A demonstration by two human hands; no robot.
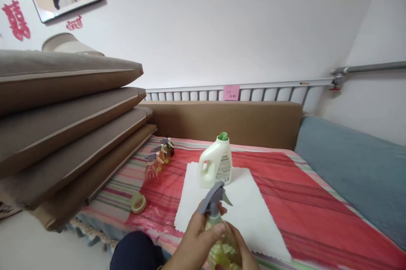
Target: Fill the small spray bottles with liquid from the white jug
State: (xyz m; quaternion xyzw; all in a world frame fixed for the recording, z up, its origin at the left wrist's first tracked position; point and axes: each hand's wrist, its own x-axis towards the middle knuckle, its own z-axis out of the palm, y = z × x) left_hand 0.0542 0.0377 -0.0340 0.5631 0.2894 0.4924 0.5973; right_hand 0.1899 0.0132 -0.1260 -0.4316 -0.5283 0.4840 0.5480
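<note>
A spray bottle [213,199] with a grey trigger head and a clear body is low in the middle of the view, upright and slightly tilted. Yellow-green shows in its body. My left hand [197,236] is closed round its neck and upper body from the left. My right hand [239,248] wraps the lower body from the right; part of its fingers is hidden behind the bottle. Just beyond stands a white detergent jug [215,162] with a handle, its top uncapped and a green spout showing. The jug rests on a white cloth [253,206] with scalloped edges.
Several small spray bottles [152,170] stand in a row at the left, near a round pale-yellow cap [138,203]. Stacked brown cushions [79,126] rise on the left. Red plastic sheeting [294,185] covers the striped bedding. A blue-grey cushion [352,164] lies at the right.
</note>
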